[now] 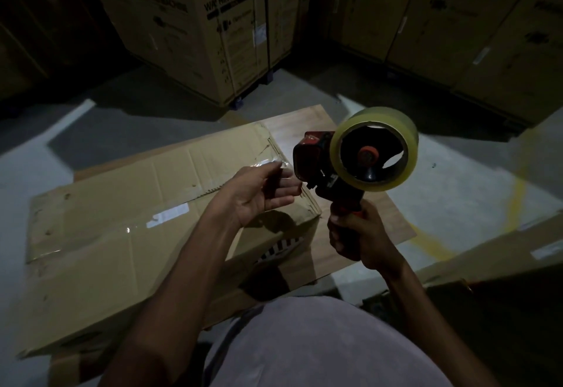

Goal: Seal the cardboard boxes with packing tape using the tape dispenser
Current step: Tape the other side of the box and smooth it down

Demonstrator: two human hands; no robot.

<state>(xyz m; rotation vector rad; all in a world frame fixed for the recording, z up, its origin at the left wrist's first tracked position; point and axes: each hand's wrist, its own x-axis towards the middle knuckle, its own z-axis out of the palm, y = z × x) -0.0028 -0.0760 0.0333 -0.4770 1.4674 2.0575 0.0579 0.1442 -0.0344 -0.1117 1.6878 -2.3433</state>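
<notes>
A flat, wide cardboard box (122, 234) lies in front of me on a brown sheet, with clear tape shining along its middle seam. My right hand (356, 234) grips the handle of a red and black tape dispenser (323, 170), held up over the box's right end. A roll of clear tape (377, 152) sits on it. My left hand (262, 194) hovers palm-up beside the dispenser's mouth, and its thumb and fingers pinch the loose end of the clear tape (281, 165).
Tall printed appliance cartons (195, 20) stand behind the box, with more cartons (457, 20) at the back right. Another carton edge (502, 264) sits at my right. Grey floor with a yellow line (515, 200) lies to the right of the brown sheet (304, 121).
</notes>
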